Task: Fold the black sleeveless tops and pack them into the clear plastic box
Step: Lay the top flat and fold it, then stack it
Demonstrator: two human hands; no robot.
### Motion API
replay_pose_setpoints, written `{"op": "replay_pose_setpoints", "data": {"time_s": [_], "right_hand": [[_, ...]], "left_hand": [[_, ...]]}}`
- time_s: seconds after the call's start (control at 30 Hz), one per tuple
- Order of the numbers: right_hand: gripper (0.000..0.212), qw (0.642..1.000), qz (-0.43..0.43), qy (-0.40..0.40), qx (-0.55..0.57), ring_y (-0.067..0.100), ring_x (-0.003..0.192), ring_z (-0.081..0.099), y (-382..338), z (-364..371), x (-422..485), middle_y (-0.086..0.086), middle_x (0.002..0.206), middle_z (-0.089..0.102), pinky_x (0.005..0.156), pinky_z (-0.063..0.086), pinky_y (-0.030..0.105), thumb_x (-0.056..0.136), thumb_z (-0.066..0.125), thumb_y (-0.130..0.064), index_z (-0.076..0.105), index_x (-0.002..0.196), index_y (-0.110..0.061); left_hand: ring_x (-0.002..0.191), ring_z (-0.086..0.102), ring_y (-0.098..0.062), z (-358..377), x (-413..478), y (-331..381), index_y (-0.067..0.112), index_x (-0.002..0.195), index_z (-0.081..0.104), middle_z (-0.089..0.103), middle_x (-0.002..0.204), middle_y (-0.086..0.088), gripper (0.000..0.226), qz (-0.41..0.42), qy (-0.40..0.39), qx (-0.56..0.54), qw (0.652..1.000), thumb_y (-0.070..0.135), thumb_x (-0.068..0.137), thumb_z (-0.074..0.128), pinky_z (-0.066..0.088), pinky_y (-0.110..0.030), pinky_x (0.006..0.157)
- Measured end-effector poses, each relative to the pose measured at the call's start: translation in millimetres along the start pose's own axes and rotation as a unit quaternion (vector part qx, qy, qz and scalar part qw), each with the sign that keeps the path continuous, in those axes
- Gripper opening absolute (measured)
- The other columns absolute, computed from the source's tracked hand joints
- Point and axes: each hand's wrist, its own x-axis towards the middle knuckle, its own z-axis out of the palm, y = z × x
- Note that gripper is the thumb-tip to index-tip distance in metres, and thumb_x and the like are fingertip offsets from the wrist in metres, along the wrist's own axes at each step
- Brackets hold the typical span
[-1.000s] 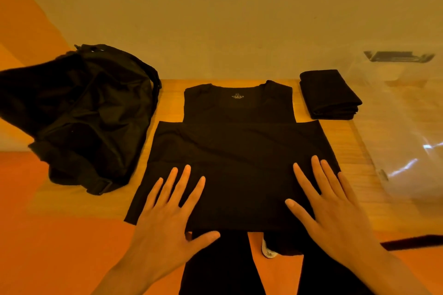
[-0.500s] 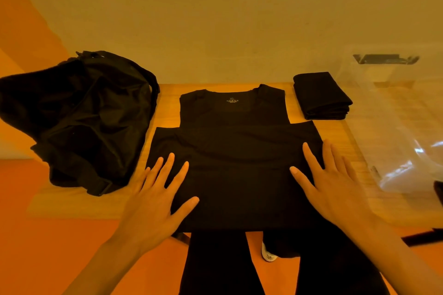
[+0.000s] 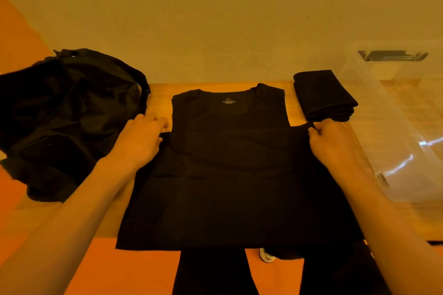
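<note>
1. Black sleeveless top [image 3: 230,174] lies flat on the wooden table [image 3: 158,93]
2. Left hand [image 3: 141,141] and right hand [image 3: 333,143] each pinch the top's side corners
3. Folded tops [image 3: 323,95] sit beside the clear plastic box [image 3: 402,126]; unfolded pile [image 3: 64,114] far left

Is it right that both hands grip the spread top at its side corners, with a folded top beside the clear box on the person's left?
Not quite. In the head view both hands, left and right, do grip the spread top at its side corners, and a folded top lies beside the clear box, but these are on the person's right. The left holds a heap of unfolded black clothes.
</note>
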Motion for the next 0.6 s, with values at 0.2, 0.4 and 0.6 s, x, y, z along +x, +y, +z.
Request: {"op": "replay_pose_setpoints", "data": {"time_s": [0.2, 0.4, 0.6], "right_hand": [[0.013, 0.996, -0.017, 0.041, 0.073, 0.015, 0.074, 0.054, 2.0, -4.8, -1.4, -0.002, 0.078, 0.058, 0.068, 0.042, 0.034, 0.100, 0.059, -0.024, 0.061, 0.092, -0.013], [0.027, 0.996, -0.021, 0.036, 0.079, 0.010, 0.076, 0.050, 0.1, -4.0, -0.6, -0.005, 0.085, 0.057, 0.070, 0.042, 0.031, 0.100, 0.060, -0.034, 0.065, 0.114, -0.011], [0.014, 0.997, -0.025, 0.038, 0.056, 0.008, 0.074, 0.049, -1.2, -3.7, 3.7, -0.001, 0.089, 0.062, 0.063, 0.036, 0.028, 0.099, 0.062, -0.027, 0.065, 0.105, -0.014]], "left_hand": [[0.107, 0.049, -0.027, -5.5, 10.0, -2.1, 0.016, 0.113, 0.061, 0.055, 0.112, -0.006, 0.014, -0.023, -0.021, 0.010, 0.999, 0.021, 0.100, 0.060, 0.044, -0.038, 0.088], [0.111, 0.049, -0.026, -15.3, 11.5, -3.1, 0.019, 0.109, 0.057, 0.051, 0.119, -0.005, 0.013, 0.005, -0.056, 0.028, 0.998, 0.026, 0.099, 0.062, 0.040, -0.037, 0.089], [0.105, 0.054, -0.024, -11.0, 2.8, -10.4, 0.019, 0.108, 0.062, 0.061, 0.109, -0.003, 0.011, 0.022, 0.003, -0.024, 0.999, 0.016, 0.098, 0.063, 0.045, -0.039, 0.090]]}}
